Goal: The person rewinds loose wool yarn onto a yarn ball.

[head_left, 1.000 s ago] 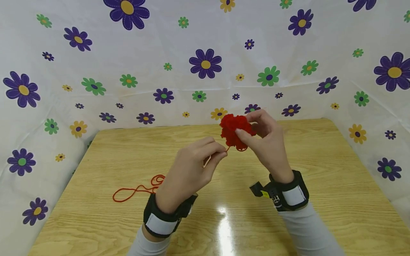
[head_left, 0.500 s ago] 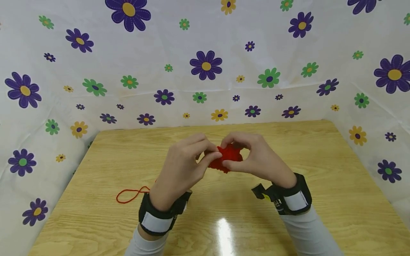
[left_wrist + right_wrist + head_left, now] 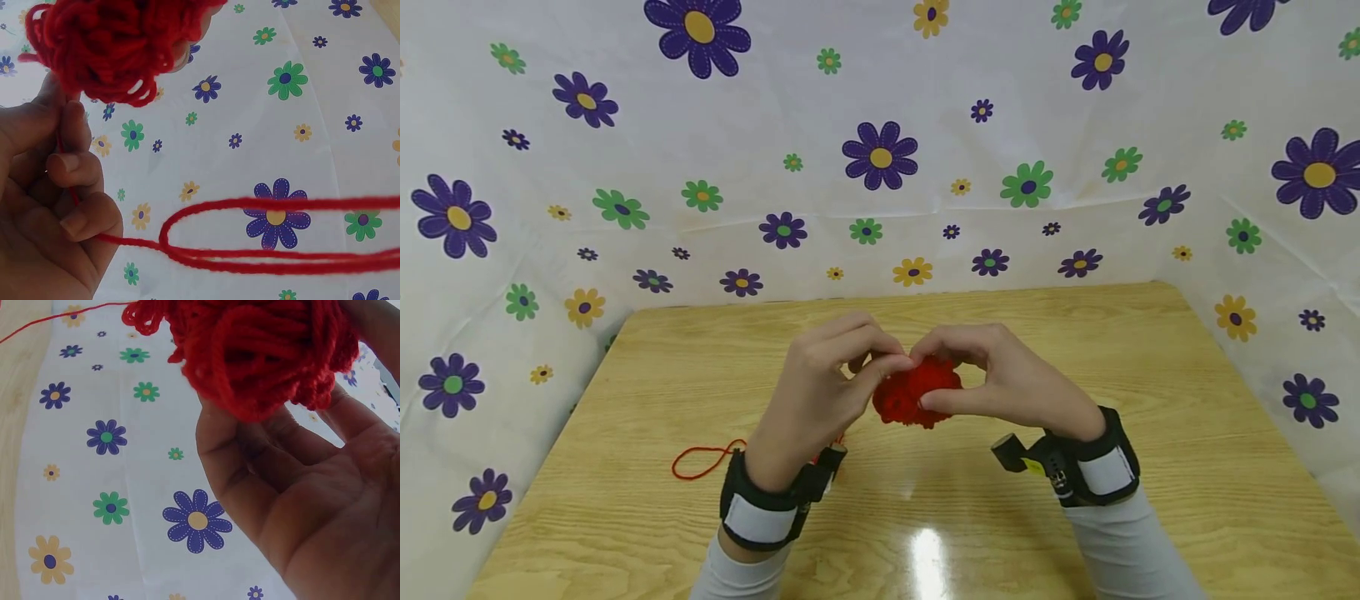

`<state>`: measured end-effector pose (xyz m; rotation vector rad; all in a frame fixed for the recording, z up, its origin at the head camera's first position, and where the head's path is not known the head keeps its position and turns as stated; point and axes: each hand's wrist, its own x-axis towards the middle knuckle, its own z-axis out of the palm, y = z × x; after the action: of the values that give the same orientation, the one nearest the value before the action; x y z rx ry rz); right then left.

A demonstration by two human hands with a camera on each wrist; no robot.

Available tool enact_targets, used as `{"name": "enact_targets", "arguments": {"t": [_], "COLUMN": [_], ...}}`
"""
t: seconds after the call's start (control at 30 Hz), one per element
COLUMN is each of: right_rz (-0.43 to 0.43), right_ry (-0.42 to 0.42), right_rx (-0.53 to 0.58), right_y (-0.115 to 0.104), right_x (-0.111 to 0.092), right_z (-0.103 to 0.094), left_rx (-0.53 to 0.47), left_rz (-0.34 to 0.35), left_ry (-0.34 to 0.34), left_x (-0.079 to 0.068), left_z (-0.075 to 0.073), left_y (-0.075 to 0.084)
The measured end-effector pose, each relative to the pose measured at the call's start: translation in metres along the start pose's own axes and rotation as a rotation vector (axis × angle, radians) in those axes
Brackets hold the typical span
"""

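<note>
I hold a red yarn bundle (image 3: 901,402) up between my two hands, above the middle of the table (image 3: 640,375). My right hand (image 3: 1011,379) grasps it from the right, thumb on the near side and forefinger arched over the far side, so the yarn sits in the curve between them; the right wrist view shows the loose, looped coils bulging over my fingers. My left hand (image 3: 820,383) comes in from the left, its thumb and forefinger pinched together at the bundle's far left edge, the tips of both hands almost meeting there. From the bundle a strand (image 3: 131,242) runs down through my curled left fingers and comes out below them, where it meets a long loop (image 3: 206,204) of red yarn that leaves the left wrist view at the right. More yarn, a thin red curl (image 3: 700,449), lies on the table just left of my left wrist, partly hidden by it. I wear a black strap with a pale patch on each wrist, over light grey sleeves (image 3: 1138,546). On the far side and both flanks rises a white cloth (image 3: 790,92) printed with purple, green and yellow flowers
</note>
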<state>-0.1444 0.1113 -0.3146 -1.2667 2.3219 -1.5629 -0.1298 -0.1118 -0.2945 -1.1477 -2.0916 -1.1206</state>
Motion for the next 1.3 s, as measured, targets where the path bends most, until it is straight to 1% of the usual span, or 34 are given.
{"name": "enact_targets", "arguments": {"t": [0.2,0.37,0.53,0.63,0.8,0.93,1.1,1.3], "right_rz": [-0.009,-0.008,-0.016,-0.041,-0.097,-0.129,-0.144,-0.134], "right_ry": [-0.013,-0.004,0.005,0.01,0.039,0.053,0.081,0.092], "right_rx": [-0.014,-0.05,-0.085,-0.048,0.092,0.168,0.209,0.275], "right_y": [-0.0002,-0.0024,-0.0052,-0.0069,-0.0078,-0.0085,-0.0086,-0.0086], "right_x": [-0.0002,0.0003,0.0002,0.0009,0.0006,-0.0005,-0.0021,-0.0049], "right_z": [-0.0009,0.0001,0.003,0.0042,0.0024,0.0004,-0.0007,-0.0009], "left_rx": [-0.016,0.001,-0.007,-0.018,-0.031,-0.054,-0.072,-0.085], "left_rz": [0.006,0.008,0.014,0.012,0.004,0.002,-0.009,-0.013], "left_ry": [0.011,0.019,0.013,0.005,0.015,0.033,0.045,0.053], "left_x": [0.0007,0.0007,0.0006,0.0002,0.0007,0.0012,0.0015,0.0021], "left_z": [-0.0022,-0.0027,-0.0013,0.0,0.0007,0.0,-0.0016,-0.0015], "left_y": [-0.0001,-0.0003,-0.0024,-0.0053,-0.0078,-0.0081,-0.0082,-0.0077]}}
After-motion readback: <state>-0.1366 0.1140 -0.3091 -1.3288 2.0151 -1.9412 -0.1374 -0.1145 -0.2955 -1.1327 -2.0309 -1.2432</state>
